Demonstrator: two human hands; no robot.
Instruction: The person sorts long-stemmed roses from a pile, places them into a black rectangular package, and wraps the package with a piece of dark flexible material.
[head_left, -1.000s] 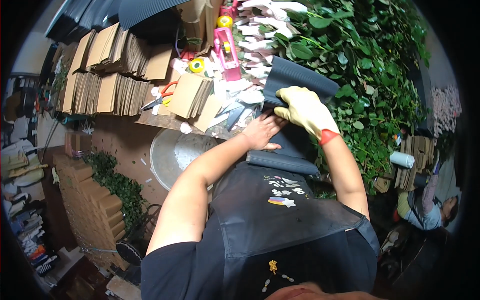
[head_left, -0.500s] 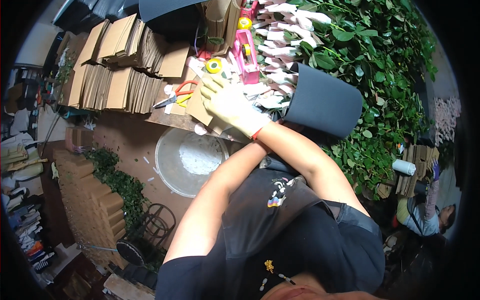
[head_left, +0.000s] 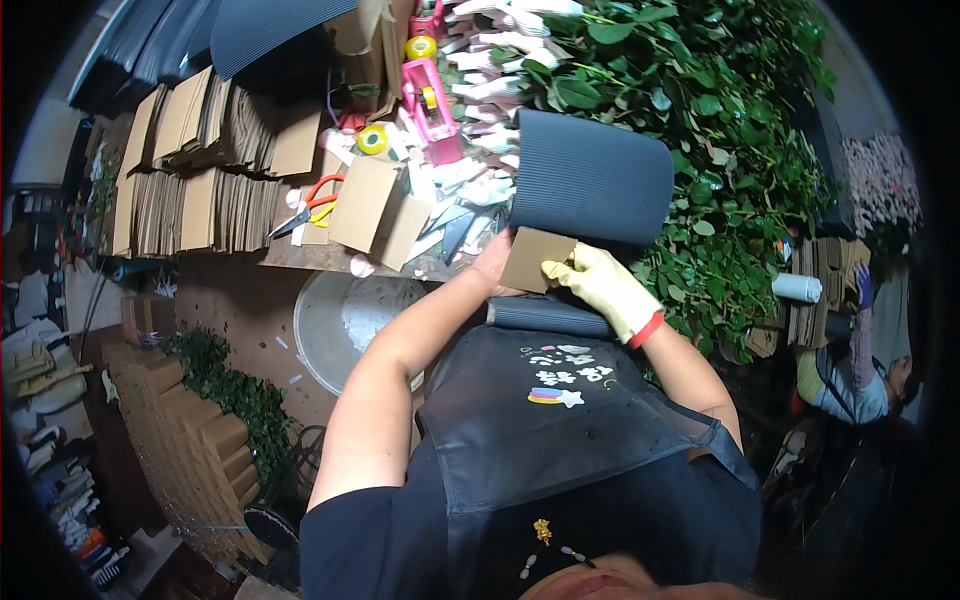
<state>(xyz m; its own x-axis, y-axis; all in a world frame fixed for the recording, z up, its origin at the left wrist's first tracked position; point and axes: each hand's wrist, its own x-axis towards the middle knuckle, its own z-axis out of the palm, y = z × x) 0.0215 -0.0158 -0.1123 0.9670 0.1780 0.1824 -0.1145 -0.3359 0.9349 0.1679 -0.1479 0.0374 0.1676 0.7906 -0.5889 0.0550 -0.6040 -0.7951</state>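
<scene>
My right hand [head_left: 603,292], in a pale yellow glove with a red cuff, pinches a small flat piece of brown cardboard [head_left: 532,262] near its right edge. My bare left hand [head_left: 493,262] is beside the cardboard's left edge, its fingers mostly hidden. Just beyond both hands a dark ribbed sheet [head_left: 598,178] curves over leafy green stems. Another dark ribbed piece [head_left: 550,316] lies against my apron below the cardboard. Left of my left hand, a folded cardboard piece [head_left: 366,205] stands on the table next to scissors [head_left: 318,208] with red and yellow handles.
Stacks of folded cardboard [head_left: 205,205] fill the table's left. A pink tape dispenser [head_left: 432,112] and a yellow tape roll [head_left: 373,138] stand beyond the scissors. White-wrapped tips [head_left: 500,75] adjoin the green foliage [head_left: 720,130]. Below the table edge is a pale bucket [head_left: 318,325]. Another person [head_left: 850,385] is far right.
My gloved right hand has moved from the cardboard beside the scissors, back across my left arm to the right, and now holds a cardboard piece. My arms are uncrossed. The view has shifted.
</scene>
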